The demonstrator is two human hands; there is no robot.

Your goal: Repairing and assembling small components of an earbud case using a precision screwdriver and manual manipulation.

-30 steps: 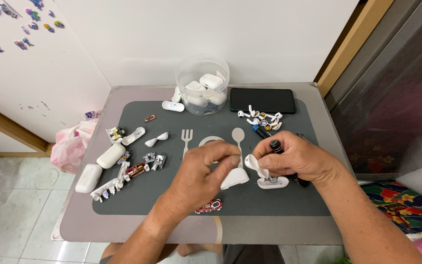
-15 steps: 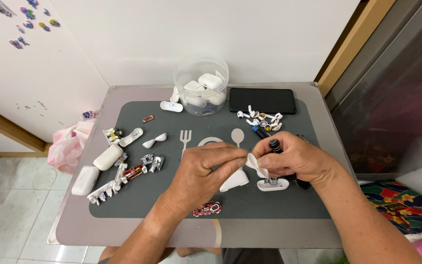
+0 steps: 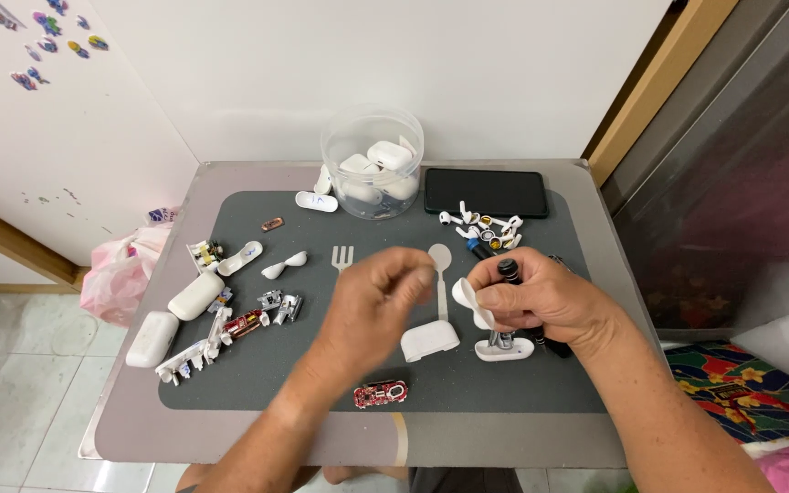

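Earbud-case shell (image 3: 469, 301), white, sits in my right hand (image 3: 541, 301), pinched between thumb and fingers just above the table (image 3: 595, 274), w/ a black-handled tool (image 3: 509, 270) poking up from the same grip. Right grip is clenched on that shell; left hand (image 3: 378, 306) is blurred and raised over the mat (image 3: 257, 361), fingers bunched, and I can't tell if it pinches anything. Just below the hands lie a white case half (image 3: 429, 340) and a second white base piece (image 3: 504, 350), both on the mat, close to each other.

To do this bit well, I judge: keep the shell steady w/ the right hand, bring the left in slow, work low over the mat so small bits don't roll off.

Packages etc.: clear round tub (image 3: 373, 164) at the back centre, holding white cases. Dark flat phone (image 3: 486, 192) right beside it. Pink plastic bag (image 3: 116, 274) off the table's left edge. Small red circuit board (image 3: 381, 393) near the front edge of the mat. Coloured stickers (image 3: 43, 46) on the white wall, top left. Mat has a printed white fork (image 3: 342, 258) and spoon (image 3: 440, 260) outline.
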